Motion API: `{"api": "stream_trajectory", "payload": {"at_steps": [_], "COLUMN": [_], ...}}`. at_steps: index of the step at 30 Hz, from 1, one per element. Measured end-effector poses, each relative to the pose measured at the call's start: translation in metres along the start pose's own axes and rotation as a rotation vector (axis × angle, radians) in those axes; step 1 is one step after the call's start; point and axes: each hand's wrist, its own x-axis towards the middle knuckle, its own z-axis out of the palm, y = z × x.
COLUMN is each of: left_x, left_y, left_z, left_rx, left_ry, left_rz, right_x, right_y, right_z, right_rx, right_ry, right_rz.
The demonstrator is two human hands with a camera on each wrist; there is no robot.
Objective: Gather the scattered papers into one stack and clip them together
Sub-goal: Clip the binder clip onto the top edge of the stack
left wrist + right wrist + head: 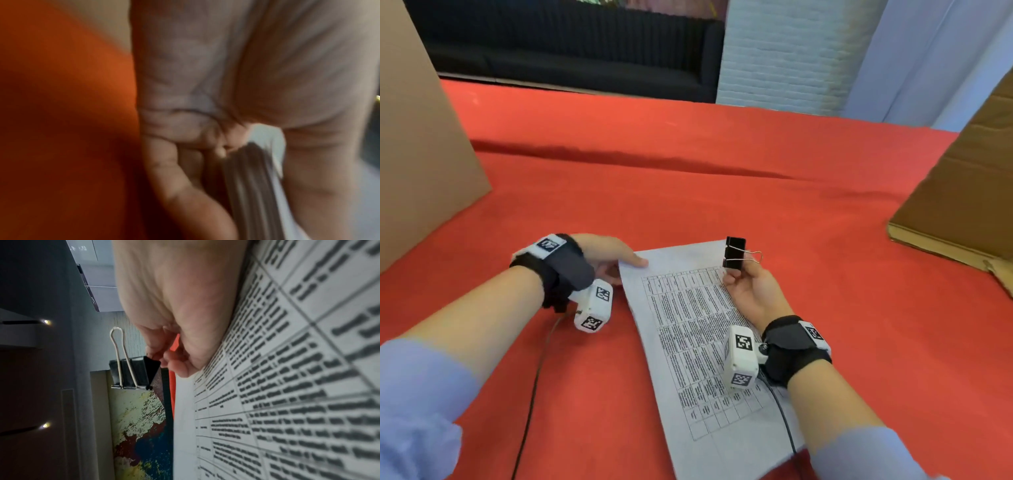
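A stack of printed papers (695, 329) with a table of text lies on the red tablecloth (688, 178), running from the middle toward me. My left hand (613, 260) holds the stack's far left corner, thumb on top; the left wrist view shows the fingers (185, 170) curled under the lifted paper edges (251, 186). My right hand (750, 287) rests its heel on the page and pinches a black binder clip (735, 253) upright above the stack's far right corner. In the right wrist view the clip (133, 371) has one wire handle standing up, beside the printed page (287, 386).
A tall cardboard box (417, 130) stands at the left and a flattened brown carton (962, 192) lies at the right. A fold in the cloth (619, 154) runs across the table behind the papers. Black cables (530, 394) trail from both wrist cameras.
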Motion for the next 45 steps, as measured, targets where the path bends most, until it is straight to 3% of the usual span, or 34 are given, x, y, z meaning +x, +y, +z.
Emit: {"api": "stream_trajectory", "payload": {"at_steps": [2, 5, 8, 11, 15, 21, 26, 32, 35, 39, 42, 45], "left_x": [-0.012, -0.020, -0.015, -0.006, -0.001, -0.002, -0.001, -0.005, -0.015, -0.034, -0.044, -0.046], "left_y": [-0.026, -0.041, -0.030, -0.025, -0.028, -0.029, -0.031, -0.028, -0.022, -0.001, 0.018, 0.030], "left_z": [0.008, 0.049, 0.086, 0.097, 0.097, 0.096, 0.096, 0.103, 0.107, 0.103, 0.098, 0.095], "left_rx": [-0.475, -0.761, -0.973, -0.999, -0.983, -0.965, -0.998, -1.007, -0.884, -0.668, -0.601, -0.578], "left_ry": [-0.042, -0.137, 0.053, 0.281, 0.311, 0.311, 0.308, 0.429, 0.495, 0.514, 0.493, 0.490], "left_rz": [0.026, 0.116, 0.094, 0.074, 0.062, 0.065, 0.120, 0.271, 0.438, 0.661, 0.759, 0.803], "right_x": [0.002, 0.000, -0.006, -0.009, -0.005, 0.006, 0.014, 0.010, 0.003, -0.016, -0.024, -0.028], "right_y": [0.002, 0.004, 0.006, 0.006, 0.010, 0.031, 0.023, 0.008, -0.006, -0.040, -0.067, -0.078], "right_z": [0.000, 0.003, 0.015, 0.034, 0.054, 0.071, 0.068, 0.050, 0.061, 0.091, 0.114, 0.124], "right_rx": [-0.044, -0.243, -0.653, -0.914, -1.053, -1.616, -1.616, -1.539, -1.509, -1.645, -1.651, -1.720], "right_ry": [-0.002, -0.041, -0.088, 0.013, 0.220, 0.228, 0.302, 0.416, 0.321, 0.111, 0.068, 0.020], "right_rz": [-0.010, -0.017, 0.033, 0.065, 0.080, -0.108, -0.206, -0.378, -0.611, -1.225, -1.629, -1.862]}}
